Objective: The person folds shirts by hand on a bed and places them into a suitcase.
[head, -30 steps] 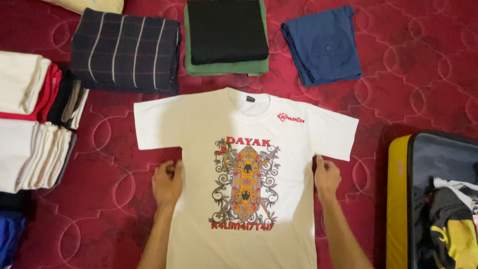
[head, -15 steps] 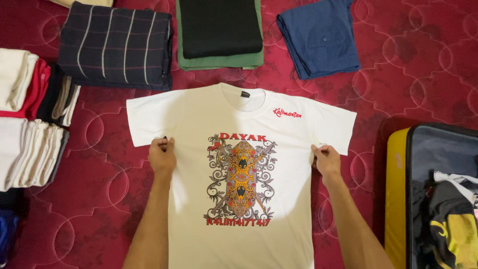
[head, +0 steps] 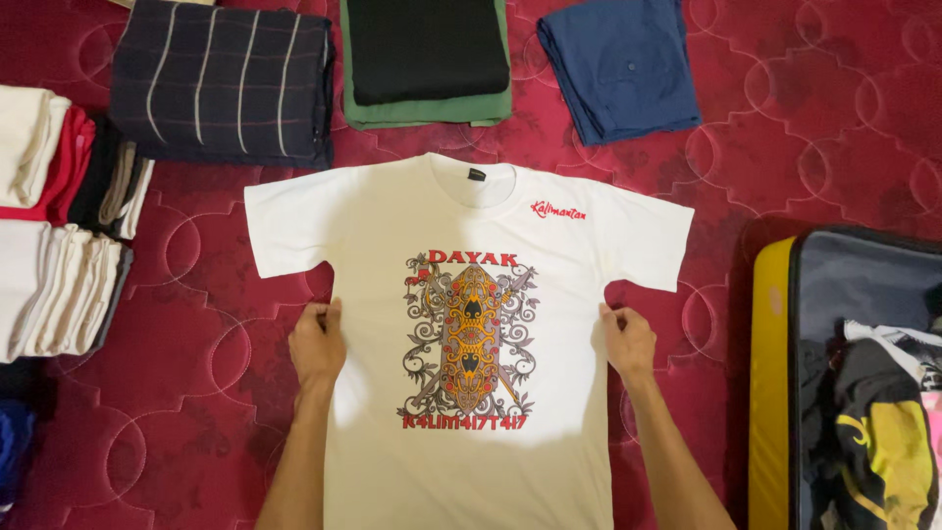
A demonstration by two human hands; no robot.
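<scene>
The white T-shirt (head: 471, 324) lies face up and spread flat on the red quilted bedcover (head: 805, 128), collar away from the person, both short sleeves out to the sides. Nothing of it is folded yet: the body, sleeves and hem all lie in a single layer, so the work appears to be at its start, with only the laying-out and smoothing done. The left hand (head: 317, 344) pinches the shirt's left side seam just below the sleeve, fingers curled on the cloth; the right hand (head: 628, 339) grips the opposite seam the same way, though how much fabric it has gathered is hard to tell. The cotton looks soft and matte, with a stiff-looking printed panel in red, orange and grey down the chest.

Beyond the collar sit finished folds: a dark checked cloth (head: 221, 83), a black piece on a green one (head: 427, 59), and a navy garment (head: 618, 64). At the left edge stand stacks of cream, red and black folded clothes (head: 59, 226). To the right an open yellow suitcase (head: 775, 373) holds loose, crumpled garments.
</scene>
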